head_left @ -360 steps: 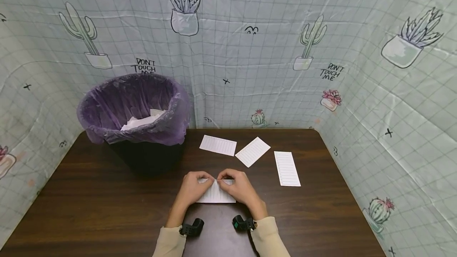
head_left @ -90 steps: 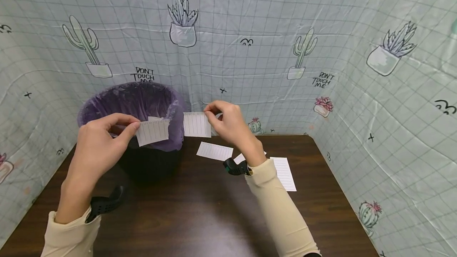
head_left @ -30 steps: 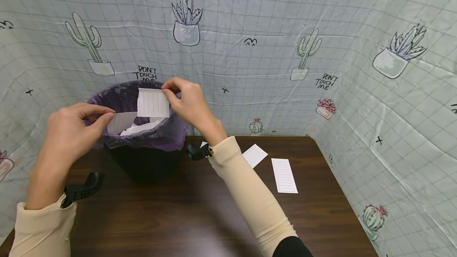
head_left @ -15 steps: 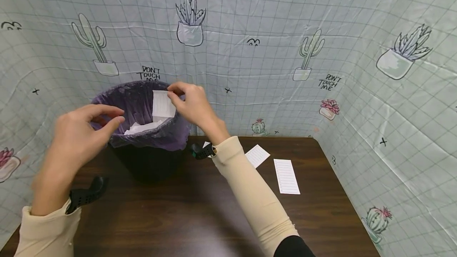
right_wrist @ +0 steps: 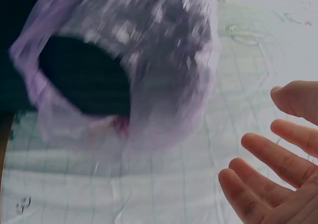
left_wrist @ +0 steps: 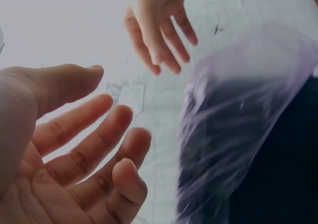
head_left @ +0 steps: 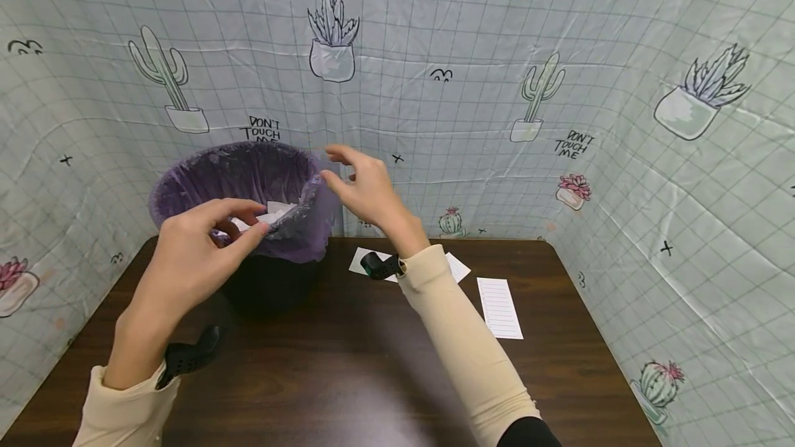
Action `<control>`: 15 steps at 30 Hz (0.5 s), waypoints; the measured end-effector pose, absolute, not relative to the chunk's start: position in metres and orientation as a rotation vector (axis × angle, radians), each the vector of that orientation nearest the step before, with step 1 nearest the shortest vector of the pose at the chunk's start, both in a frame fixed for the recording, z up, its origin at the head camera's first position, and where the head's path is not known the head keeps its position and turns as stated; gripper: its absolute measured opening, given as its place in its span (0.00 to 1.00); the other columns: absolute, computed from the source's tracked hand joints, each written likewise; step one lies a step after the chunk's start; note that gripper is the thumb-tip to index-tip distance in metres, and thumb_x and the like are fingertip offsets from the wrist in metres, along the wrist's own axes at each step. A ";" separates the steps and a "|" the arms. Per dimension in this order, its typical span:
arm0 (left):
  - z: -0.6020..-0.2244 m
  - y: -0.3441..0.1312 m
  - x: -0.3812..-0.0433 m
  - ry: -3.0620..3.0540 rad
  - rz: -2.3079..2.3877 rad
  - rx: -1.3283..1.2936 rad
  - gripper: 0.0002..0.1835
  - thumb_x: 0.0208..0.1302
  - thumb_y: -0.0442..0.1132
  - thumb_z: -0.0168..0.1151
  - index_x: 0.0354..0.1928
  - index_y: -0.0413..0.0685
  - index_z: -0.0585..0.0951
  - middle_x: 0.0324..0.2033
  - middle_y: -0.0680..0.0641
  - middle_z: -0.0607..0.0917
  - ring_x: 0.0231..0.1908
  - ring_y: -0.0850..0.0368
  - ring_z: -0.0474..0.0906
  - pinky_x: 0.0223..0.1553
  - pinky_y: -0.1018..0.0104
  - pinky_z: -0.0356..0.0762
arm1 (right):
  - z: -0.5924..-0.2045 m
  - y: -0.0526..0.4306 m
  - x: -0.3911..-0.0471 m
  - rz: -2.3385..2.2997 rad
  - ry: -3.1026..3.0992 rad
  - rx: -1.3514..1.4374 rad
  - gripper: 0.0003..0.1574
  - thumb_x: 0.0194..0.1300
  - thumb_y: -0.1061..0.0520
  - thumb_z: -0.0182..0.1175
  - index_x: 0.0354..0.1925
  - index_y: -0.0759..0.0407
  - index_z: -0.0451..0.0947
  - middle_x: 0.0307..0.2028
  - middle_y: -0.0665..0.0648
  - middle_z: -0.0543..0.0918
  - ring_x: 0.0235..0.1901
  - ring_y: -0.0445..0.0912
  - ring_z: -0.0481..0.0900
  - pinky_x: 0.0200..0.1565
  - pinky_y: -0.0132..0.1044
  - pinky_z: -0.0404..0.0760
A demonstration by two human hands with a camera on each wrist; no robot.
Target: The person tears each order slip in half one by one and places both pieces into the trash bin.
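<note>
My left hand (head_left: 201, 247) hangs in front of the trash bin (head_left: 267, 288), overlapping its near rim in the head view. Its fingers are loosely bent, and the left wrist view shows nothing between them. Just right of the bin's rim is my right hand (head_left: 366, 188), thumb and fingers spread apart with nothing held, as the right wrist view also shows. A purple plastic liner (head_left: 317, 216) folds over the bin's rim. White paper pieces (head_left: 276, 212) lie inside, partly hidden behind my left hand.
On the dark wooden table (head_left: 298, 371) lie three lined paper cards. The right one (head_left: 499, 308) is in full view; the left card (head_left: 360, 261) and middle card (head_left: 458, 267) are partly covered by my right arm. A patterned curtain (head_left: 472, 116) hangs behind and at both sides.
Twelve seconds ago both hands pinched a lined card on the table; later each held a torn half over the bin. Both halves have been let go there, left first, and the hands have moved right.
</note>
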State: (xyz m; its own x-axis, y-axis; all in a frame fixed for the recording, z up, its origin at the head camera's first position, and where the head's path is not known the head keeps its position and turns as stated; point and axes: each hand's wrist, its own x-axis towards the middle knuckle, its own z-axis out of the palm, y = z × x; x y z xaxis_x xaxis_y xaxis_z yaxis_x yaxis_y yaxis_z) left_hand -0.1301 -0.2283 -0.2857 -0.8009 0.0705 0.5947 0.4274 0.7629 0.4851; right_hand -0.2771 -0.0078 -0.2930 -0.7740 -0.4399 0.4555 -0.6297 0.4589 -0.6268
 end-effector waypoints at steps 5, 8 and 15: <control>-0.297 -0.212 -0.130 -2.405 -0.876 -0.442 0.16 0.62 0.36 0.74 0.52 0.46 0.87 0.35 0.48 0.88 0.29 0.62 0.78 0.31 0.74 0.76 | -0.309 0.014 -0.280 1.203 -2.469 0.893 0.28 0.74 0.54 0.62 0.68 0.59 0.74 0.62 0.62 0.82 0.63 0.51 0.79 0.58 0.45 0.82; -0.306 -0.201 -0.132 -2.432 -0.895 -0.485 0.17 0.62 0.35 0.74 0.53 0.45 0.86 0.37 0.47 0.88 0.32 0.57 0.81 0.30 0.67 0.78 | -0.323 0.025 -0.282 1.207 -2.495 0.862 0.28 0.74 0.53 0.62 0.68 0.59 0.74 0.62 0.62 0.82 0.63 0.53 0.79 0.58 0.45 0.82; -0.336 -0.177 -0.135 -2.501 -0.990 -0.538 0.23 0.63 0.39 0.75 0.59 0.46 0.83 0.49 0.46 0.88 0.45 0.50 0.84 0.34 0.64 0.81 | -0.367 0.051 -0.285 1.341 -2.560 0.760 0.29 0.73 0.52 0.63 0.67 0.61 0.75 0.65 0.63 0.79 0.63 0.58 0.79 0.58 0.48 0.82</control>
